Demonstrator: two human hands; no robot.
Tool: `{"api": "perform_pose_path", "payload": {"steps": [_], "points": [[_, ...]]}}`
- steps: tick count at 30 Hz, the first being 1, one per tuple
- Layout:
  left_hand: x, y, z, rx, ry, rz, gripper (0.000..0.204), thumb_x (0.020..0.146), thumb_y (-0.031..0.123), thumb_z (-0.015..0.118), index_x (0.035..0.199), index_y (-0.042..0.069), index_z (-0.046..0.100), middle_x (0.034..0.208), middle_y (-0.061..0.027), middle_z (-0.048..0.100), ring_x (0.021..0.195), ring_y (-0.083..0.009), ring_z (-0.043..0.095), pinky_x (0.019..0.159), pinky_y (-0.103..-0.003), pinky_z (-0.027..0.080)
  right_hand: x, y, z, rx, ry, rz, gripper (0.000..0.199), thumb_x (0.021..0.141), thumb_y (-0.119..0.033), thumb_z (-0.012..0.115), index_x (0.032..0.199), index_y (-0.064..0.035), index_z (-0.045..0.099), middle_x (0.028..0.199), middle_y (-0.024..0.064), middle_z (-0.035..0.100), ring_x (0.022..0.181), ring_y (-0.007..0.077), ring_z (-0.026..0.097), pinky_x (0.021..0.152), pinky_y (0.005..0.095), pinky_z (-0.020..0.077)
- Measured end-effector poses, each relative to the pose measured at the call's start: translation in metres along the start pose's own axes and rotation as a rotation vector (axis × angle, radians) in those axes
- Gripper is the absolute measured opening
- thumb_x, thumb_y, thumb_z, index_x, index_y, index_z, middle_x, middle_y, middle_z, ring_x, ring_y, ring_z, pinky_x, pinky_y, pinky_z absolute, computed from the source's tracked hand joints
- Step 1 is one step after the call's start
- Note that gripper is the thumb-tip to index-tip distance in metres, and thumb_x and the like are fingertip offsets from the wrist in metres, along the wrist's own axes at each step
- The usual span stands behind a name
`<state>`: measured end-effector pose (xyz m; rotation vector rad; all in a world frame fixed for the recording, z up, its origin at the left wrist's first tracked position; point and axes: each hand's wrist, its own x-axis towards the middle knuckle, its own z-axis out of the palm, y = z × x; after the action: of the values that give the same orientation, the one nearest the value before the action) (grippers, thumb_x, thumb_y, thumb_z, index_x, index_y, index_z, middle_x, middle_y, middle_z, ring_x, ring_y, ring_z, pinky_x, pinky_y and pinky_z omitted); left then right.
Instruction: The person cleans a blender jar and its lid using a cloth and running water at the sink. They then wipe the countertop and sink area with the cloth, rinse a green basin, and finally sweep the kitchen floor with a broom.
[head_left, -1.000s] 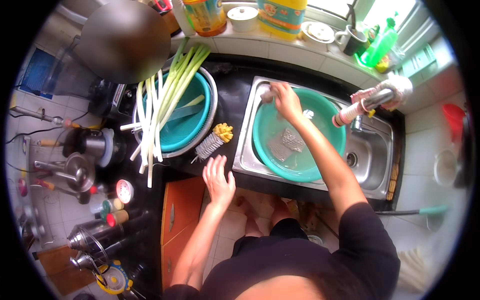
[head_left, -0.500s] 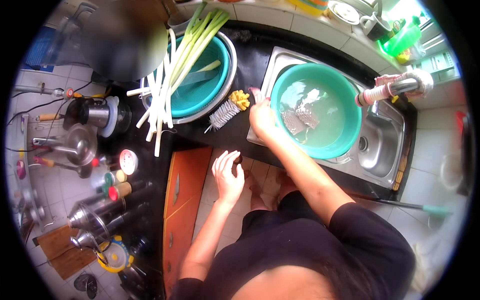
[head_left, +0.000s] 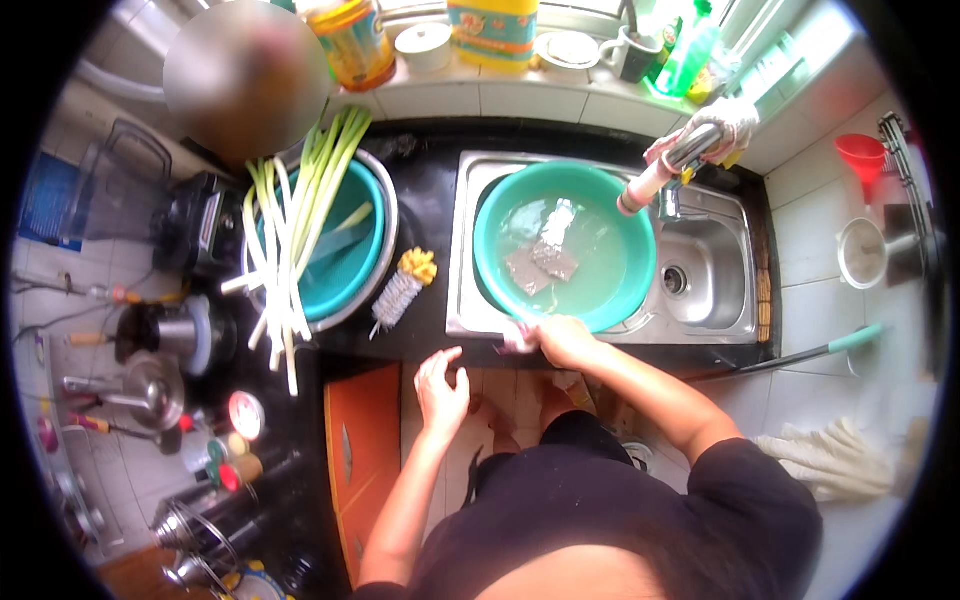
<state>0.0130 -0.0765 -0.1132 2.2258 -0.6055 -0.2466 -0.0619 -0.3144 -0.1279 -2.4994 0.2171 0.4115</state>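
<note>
My right hand [head_left: 562, 340] rests at the front edge of the steel sink [head_left: 710, 300], closed on a small pinkish thing [head_left: 518, 338] that I cannot make out. Just beyond it stands a green basin [head_left: 600, 300] of water with two grey pieces [head_left: 540, 265] lying in it. My left hand [head_left: 442, 385] hangs free below the black counter [head_left: 430, 200], fingers apart, holding nothing. A white bottle brush with a yellow head [head_left: 402, 288] lies on the counter between the hands and the teal basin [head_left: 345, 270].
Long green onions [head_left: 295, 230] lie across the teal basin inside a steel bowl. A tap [head_left: 665, 170] reaches over the sink. Bottles and cups line the back ledge. A blender [head_left: 195, 225], pots and jars stand at left. An orange cabinet door [head_left: 362, 450] is below the counter.
My right hand has come back from inside the green basin to the sink's front edge. My left hand has dropped from the counter edge. The view has swung left then right.
</note>
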Motion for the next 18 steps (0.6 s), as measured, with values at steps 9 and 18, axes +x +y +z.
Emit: {"api": "perform_pose_path", "payload": {"steps": [9, 18], "points": [[-0.010, 0.009, 0.001, -0.078, -0.008, -0.181, 0.026, 0.075, 0.003, 0.060, 0.100, 0.003, 0.063, 0.100, -0.0124, 0.064, 0.099, -0.0294, 0.058, 0.091, -0.038, 0.044, 0.201, 0.036, -0.133, -0.051, 0.820, -0.318, 0.018, 0.077, -0.007, 0.050, 0.084, -0.0128, 0.066, 0.089, 0.0036, 0.062, 0.086, 0.0261, 0.057, 0.076, 0.0363, 0.0478], [-0.004, 0.010, 0.024, -0.107, 0.012, -0.282, 0.026, 0.074, 0.002, 0.060, 0.100, 0.004, 0.064, 0.100, -0.0110, 0.065, 0.097, -0.0278, 0.059, 0.089, -0.037, 0.044, 0.258, 0.173, -0.126, 0.456, 0.659, -0.159, 0.010, 0.074, -0.007, 0.058, 0.079, -0.0029, 0.065, 0.090, 0.0128, 0.062, 0.084, 0.0253, 0.060, 0.079, 0.0340, 0.0482]]}}
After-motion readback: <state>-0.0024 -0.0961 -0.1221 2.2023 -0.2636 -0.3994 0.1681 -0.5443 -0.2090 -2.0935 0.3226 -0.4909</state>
